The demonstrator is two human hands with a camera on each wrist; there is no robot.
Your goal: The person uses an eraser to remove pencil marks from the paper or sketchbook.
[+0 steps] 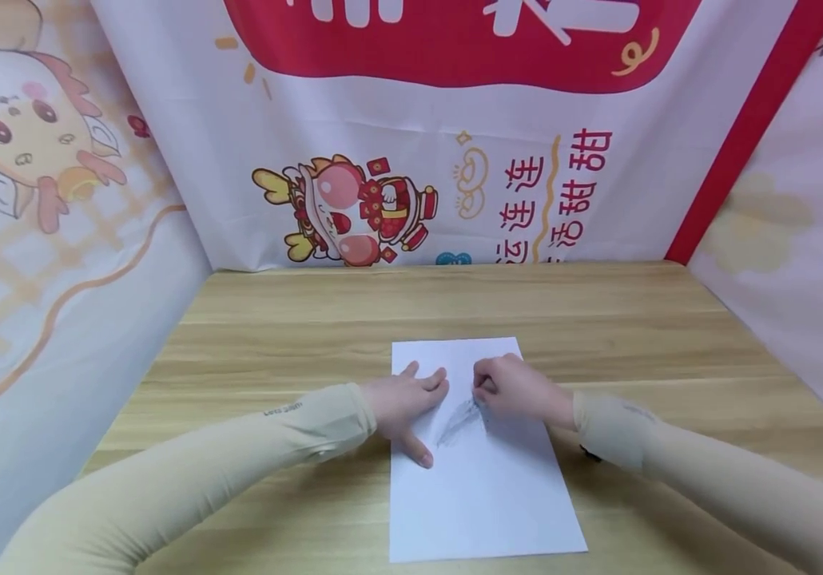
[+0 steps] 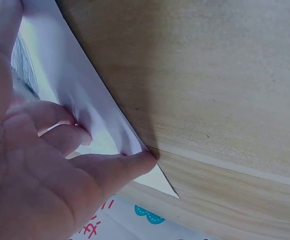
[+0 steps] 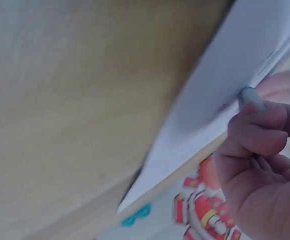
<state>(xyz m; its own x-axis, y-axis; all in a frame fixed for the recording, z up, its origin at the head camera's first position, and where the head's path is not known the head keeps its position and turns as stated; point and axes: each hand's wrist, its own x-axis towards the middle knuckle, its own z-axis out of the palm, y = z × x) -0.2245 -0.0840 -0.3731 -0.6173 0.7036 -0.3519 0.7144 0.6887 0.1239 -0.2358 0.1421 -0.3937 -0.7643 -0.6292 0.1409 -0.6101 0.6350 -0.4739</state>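
Observation:
A white sheet of paper [image 1: 483, 503] lies on the wooden table, with a grey pencil-shaded patch [image 1: 459, 423] near its middle. My left hand [image 1: 406, 406] rests on the paper's left part, fingers spread and thumb pointing toward me. In the left wrist view, fingertips [image 2: 144, 159] press right at the paper's edge. On the shaded patch's upper right, my right hand [image 1: 515, 389] pinches a small pale eraser [image 3: 251, 98] between thumb and fingers. The eraser's tip looks darkened and meets the sheet in the right wrist view. Small dark specks show beside the patch.
The wooden table [image 1: 275, 307] stretches out around the sheet on all sides. A printed cloth [image 1: 397, 120] hangs along its back edge, and more printed cloth [image 1: 800, 263] stands at both sides. Pale sleeves [image 1: 239, 451] cover both forearms.

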